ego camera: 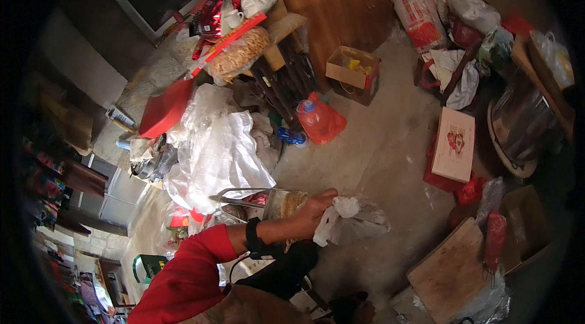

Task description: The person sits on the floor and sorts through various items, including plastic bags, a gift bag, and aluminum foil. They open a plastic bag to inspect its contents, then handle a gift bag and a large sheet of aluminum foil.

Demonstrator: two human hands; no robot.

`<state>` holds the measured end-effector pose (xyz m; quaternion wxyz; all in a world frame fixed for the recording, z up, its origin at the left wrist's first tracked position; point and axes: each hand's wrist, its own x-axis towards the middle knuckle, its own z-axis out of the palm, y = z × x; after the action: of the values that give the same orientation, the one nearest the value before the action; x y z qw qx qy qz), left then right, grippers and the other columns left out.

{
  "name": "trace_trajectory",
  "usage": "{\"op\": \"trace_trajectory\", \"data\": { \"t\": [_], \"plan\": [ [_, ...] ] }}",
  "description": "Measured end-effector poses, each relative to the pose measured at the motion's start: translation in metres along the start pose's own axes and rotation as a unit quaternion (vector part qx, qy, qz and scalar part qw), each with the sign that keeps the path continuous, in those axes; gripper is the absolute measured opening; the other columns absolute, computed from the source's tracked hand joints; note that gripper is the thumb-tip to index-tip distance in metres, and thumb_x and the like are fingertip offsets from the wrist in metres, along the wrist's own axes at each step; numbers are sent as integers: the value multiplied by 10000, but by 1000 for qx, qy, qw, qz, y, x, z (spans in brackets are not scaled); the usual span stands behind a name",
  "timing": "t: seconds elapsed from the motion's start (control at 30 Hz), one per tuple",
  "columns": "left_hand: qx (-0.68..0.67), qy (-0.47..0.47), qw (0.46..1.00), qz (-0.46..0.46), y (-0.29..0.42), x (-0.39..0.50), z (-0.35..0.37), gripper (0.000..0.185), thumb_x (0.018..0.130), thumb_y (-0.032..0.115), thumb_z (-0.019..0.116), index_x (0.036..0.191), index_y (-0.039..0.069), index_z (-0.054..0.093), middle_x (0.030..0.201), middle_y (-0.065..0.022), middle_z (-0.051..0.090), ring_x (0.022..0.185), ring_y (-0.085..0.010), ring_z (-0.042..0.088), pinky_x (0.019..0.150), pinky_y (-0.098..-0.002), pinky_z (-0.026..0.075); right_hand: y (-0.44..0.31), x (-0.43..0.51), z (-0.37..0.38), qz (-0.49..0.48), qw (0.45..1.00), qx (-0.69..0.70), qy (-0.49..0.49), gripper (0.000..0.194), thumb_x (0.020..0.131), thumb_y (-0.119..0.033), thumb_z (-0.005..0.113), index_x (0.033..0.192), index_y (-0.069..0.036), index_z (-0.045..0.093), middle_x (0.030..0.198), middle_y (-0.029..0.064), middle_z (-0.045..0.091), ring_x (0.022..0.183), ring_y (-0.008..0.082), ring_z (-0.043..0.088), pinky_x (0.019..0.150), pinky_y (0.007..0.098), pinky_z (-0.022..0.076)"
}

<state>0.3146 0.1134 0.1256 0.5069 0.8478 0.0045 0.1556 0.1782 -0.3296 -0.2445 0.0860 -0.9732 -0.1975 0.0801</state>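
Note:
My left hand [317,210], with a black strap at the wrist, is closed on a translucent white plastic bag [354,223] that is bunched at its neck. The bag hangs over the concrete floor. Just behind the hand and forearm is a tan, fibrous surface [292,203] beside a bent metal bar [242,190]; what they belong to is partly hidden. At the lower edge, in shadow, a dim shape appears to be my right hand [364,312]. Whether it holds anything is too dark to tell.
White plastic sheeting [215,145] covers a heap at left, beside a red plastic tray [167,109]. Ahead stand a red-bagged jug [320,118] and an open cardboard box [352,72]. A pale gift box [454,143] and wooden board [448,271] lie at right.

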Motion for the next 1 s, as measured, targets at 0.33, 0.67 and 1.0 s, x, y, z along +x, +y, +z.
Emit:
{"op": "trace_trajectory", "data": {
  "t": [0.33, 0.67, 1.0],
  "plan": [
    [39, 114, 993, -6, 96, -9, -116, 171, 744, 37, 611, 905, -7, 576, 884, -140, 544, 770, -300, 536, 664, -350, 443, -27, 130, -87, -380, 896, 66, -218, 261, 886, -261, 555, 715, -67, 587, 627, 75, 516, 584, 267, 503, 580, 414, 445],
    [16, 137, 977, -165, 39, -57, -246, 265, 771, 43, 669, 1022, 18, 589, 977, -68, 564, 897, -161, 561, 809, -276, 446, -377, 439, -349, -9, 771, 561, -301, 173, 912, -218, 552, 841, -62, 580, 741, 18, 575, 651, 91, 523, 564, 250, 420],
    [-132, 290, 927, -198, 27, -85, -381, 270, 758, 69, 673, 1006, 33, 572, 916, -58, 560, 810, -171, 568, 722, -279, 460, -557, 457, -371, -99, 732, 511, -439, 159, 937, -208, 554, 976, -57, 583, 856, 38, 628, 700, 99, 560, 597, 245, 450]
  ]
}}
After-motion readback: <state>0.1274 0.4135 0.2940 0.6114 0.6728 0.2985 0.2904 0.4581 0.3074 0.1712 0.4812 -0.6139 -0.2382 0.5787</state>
